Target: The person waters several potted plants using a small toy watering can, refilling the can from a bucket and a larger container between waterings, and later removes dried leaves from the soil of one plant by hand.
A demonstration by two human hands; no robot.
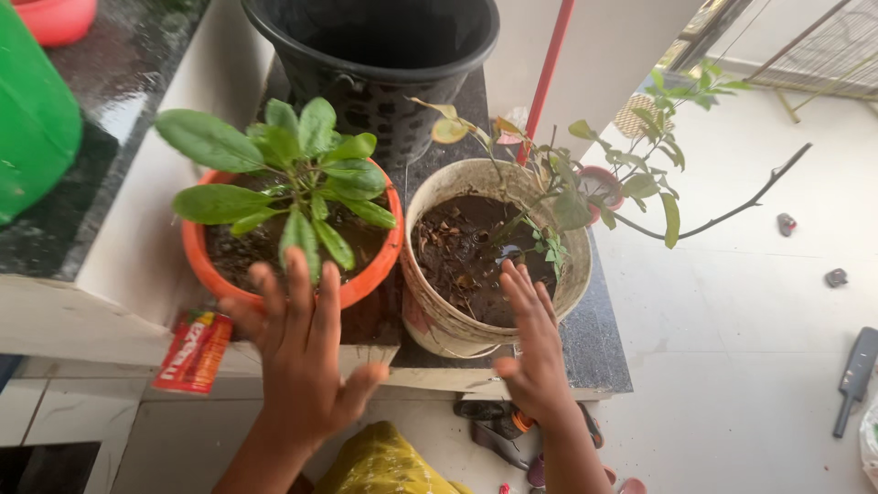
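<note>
I count two hands of mine in view, the left hand (297, 352) and the right hand (530, 343), both spread with nothing in them. There are three pots on the ledge: one orange pot (197, 261), one whitish bucket pot (439, 320) and one black pot (366, 55). Two of them hold plants: one broad-leaved plant (293, 169) and one thin twiggy plant (622, 174). I see one red packet (194, 352), one red pole (547, 78) and one green container (32, 110). On the floor lie two small dark objects (786, 223) and one dark flat tool (856, 375).
</note>
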